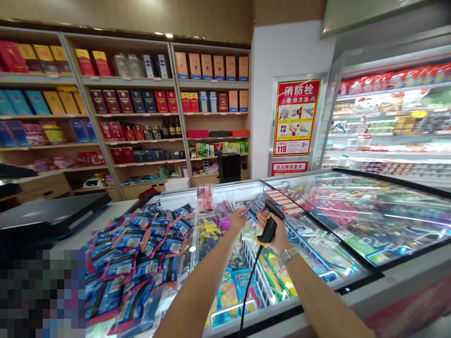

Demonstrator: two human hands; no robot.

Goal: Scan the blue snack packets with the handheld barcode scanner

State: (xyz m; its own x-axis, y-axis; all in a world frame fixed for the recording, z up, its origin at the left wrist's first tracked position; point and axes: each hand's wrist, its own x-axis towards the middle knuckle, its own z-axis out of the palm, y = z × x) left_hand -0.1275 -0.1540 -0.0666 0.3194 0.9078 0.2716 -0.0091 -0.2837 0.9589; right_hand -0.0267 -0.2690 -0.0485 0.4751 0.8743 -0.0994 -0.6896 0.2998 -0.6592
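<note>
Above the glass-topped freezer, my left hand (238, 218) pinches one end of a small blue and red packet (251, 214). My right hand (281, 233) is wrapped round a black and yellow barcode scanner (269, 229), whose cable (251, 281) hangs down toward me. Fingertips of the right hand lie close to the packet's other end; whether they touch it I cannot tell. A watch (288, 256) is on my right wrist. To the left, a heap of similar blue packets (134, 239) with barcodes faces up on the freezer glass.
The chest freezer (384, 277) stretches to the right, with wire baskets (259, 272) of bagged goods under its glass. A dark flat device (59, 211) stands on the left counter. Behind are shelves of boxes (213, 101), a red fire-hydrant sign (297, 117) and a lit display fridge (391, 117).
</note>
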